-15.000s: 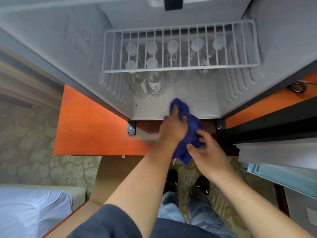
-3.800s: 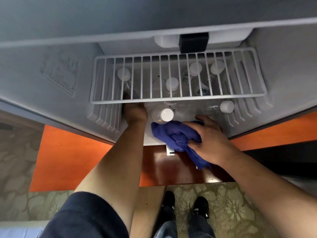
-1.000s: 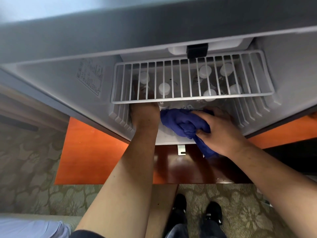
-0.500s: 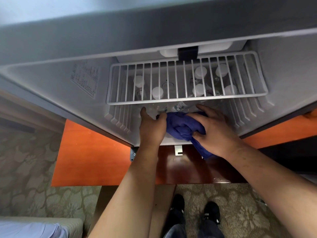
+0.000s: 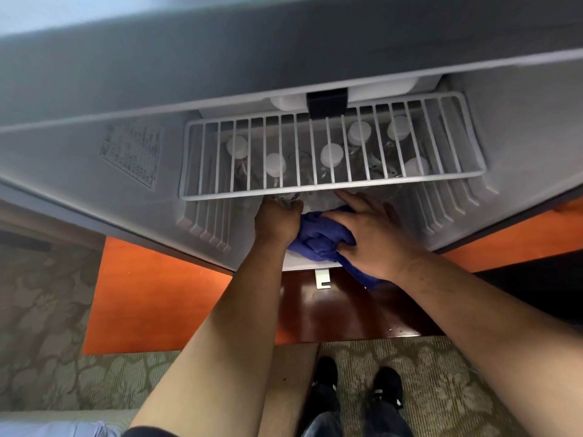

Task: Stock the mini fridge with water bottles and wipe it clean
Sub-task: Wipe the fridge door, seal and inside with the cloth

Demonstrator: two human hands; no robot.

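1. A ribbed white wall of the mini fridge (image 5: 202, 216) is seen at the left, with bare floor space beside it.
2. A clear water bottle (image 5: 285, 201), just below the wire shelf (image 5: 331, 189), is gripped by the curled fingers of the left hand (image 5: 277, 219).
3. Six white-capped bottles (image 5: 332, 154) are seen standing beneath the shelf bars.
4. A bunched blue cloth (image 5: 318, 238) is pressed on the fridge floor by the right hand (image 5: 369, 234), its thumb tucked into the folds and its fingers extended.
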